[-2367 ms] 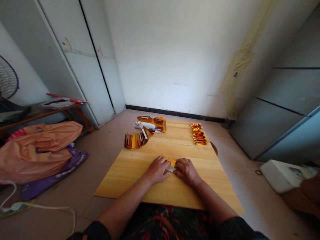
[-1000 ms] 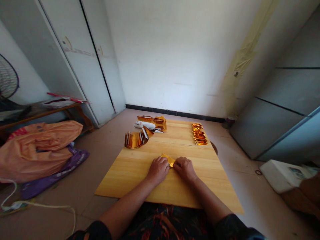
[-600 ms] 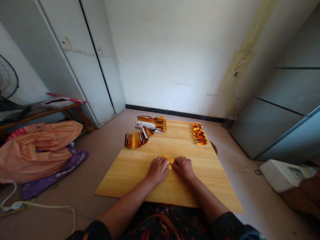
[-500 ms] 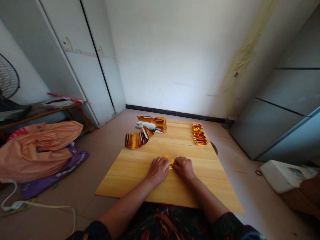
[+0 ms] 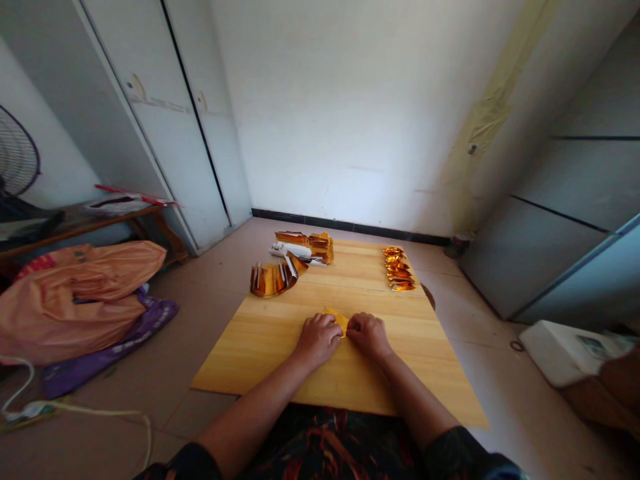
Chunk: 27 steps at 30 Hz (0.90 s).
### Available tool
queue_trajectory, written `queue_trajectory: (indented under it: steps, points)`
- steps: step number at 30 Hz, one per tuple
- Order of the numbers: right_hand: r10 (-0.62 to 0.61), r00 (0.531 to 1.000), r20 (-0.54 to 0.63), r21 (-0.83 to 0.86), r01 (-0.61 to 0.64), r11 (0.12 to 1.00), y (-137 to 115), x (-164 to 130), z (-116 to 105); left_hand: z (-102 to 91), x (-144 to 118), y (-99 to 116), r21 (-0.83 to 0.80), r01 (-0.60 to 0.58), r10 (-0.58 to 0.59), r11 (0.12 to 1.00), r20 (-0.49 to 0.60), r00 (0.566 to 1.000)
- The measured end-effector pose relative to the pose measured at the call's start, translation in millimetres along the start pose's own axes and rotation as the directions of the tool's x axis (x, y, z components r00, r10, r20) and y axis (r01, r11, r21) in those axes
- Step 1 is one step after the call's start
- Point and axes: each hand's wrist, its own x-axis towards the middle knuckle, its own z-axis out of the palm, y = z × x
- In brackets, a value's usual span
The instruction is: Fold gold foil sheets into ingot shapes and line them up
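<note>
Between my two hands, a small piece of golden-yellow paper (image 5: 340,321) lies on the wooden table (image 5: 400,373). My left hand (image 5: 320,337) grips the paper's left side, its fingers curled over it and partly hiding it. At the right edge, my right hand (image 5: 369,333) pinches the paper with fingertips bent together. Toward the far right of the tabletop stretches a row of shiny folded gold foil pieces (image 5: 399,270). On the far left stand a curved bundle of gold and white sheets (image 5: 274,277) and another stack of gold foil sheets (image 5: 320,247).
A white roll (image 5: 290,249) rests beside the far stack. Left of the table, an orange plastic bag (image 5: 85,287) and a purple bag (image 5: 110,347) lie on the floor near a bench. A white box (image 5: 565,350) is at the right, near a grey refrigerator (image 5: 565,220).
My left fingers have lifted and shifted slightly on the paper, so more of its yellow surface shows between the hands. My right hand has barely moved.
</note>
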Motion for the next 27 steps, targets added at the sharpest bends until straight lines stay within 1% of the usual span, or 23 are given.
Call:
queue_trajectory:
  steps: [4, 9, 14, 21, 24, 27]
  points:
    - [0.001, 1.000, 0.018, 0.049, -0.001, 0.999, 2.4, 0.8, -2.1, 0.5, 1.6, 6.3, -0.048, 0.091, -0.092, 0.995, -0.016, 0.996]
    - [-0.005, 1.000, 0.017, 0.071, 0.004, 0.997, 4.8, 1.4, -1.5, 3.4, 5.1, 16.7, -0.046, 0.198, -0.201, 0.979, -0.051, 0.978]
    - [-0.005, 1.000, 0.013, 0.058, 0.005, 0.998, 4.8, 2.0, -0.8, 5.3, 8.6, 21.4, -0.024, 0.262, -0.263, 0.965, -0.047, 0.964]
    - [-0.024, 1.000, 0.017, 0.042, 0.023, 0.999, 3.8, 2.3, -3.0, 4.9, 8.1, 20.0, -0.023, 0.258, -0.259, 0.966, -0.028, 0.965]
    - [-0.032, 0.999, 0.024, 0.042, 0.031, 0.999, 5.7, 3.1, -2.1, 4.2, 6.1, 18.1, -0.040, 0.228, -0.229, 0.973, -0.016, 0.973]
    - [-0.029, 1.000, 0.000, 0.038, 0.029, 0.999, 7.4, 3.5, -1.9, 3.6, 3.0, 16.3, -0.048, 0.184, -0.185, 0.982, -0.014, 0.983]
